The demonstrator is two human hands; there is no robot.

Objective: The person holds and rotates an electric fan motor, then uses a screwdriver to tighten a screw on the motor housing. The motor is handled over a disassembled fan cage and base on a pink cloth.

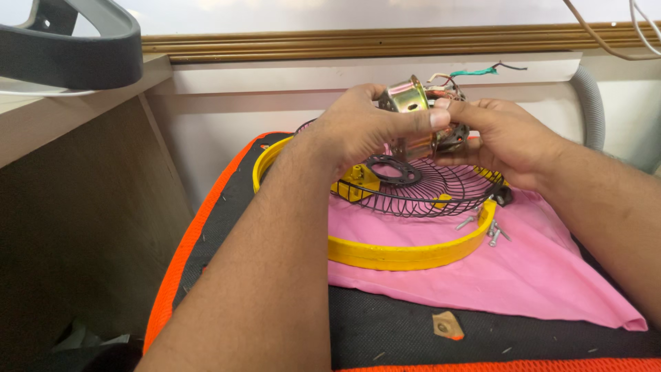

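My left hand [365, 127] and my right hand [506, 138] together hold a small fan motor [416, 114] with a brass-coloured metal housing above the work surface. Coloured wires [475, 71] stick out of its top toward the wall. Below the motor lies a black wire fan guard [420, 196] inside a yellow plastic ring [399, 253], both resting on a pink cloth [544, 269]. A few loose screws [490, 231] lie on the cloth by the ring's right side.
The cloth covers a black cushion with orange edging [175, 269]. A wooden desk panel [82, 200] stands to the left, a white wall [227, 131] behind, a grey corrugated hose [592, 103] at right. A dark curved plastic part [82, 52] sits on the desk top left.
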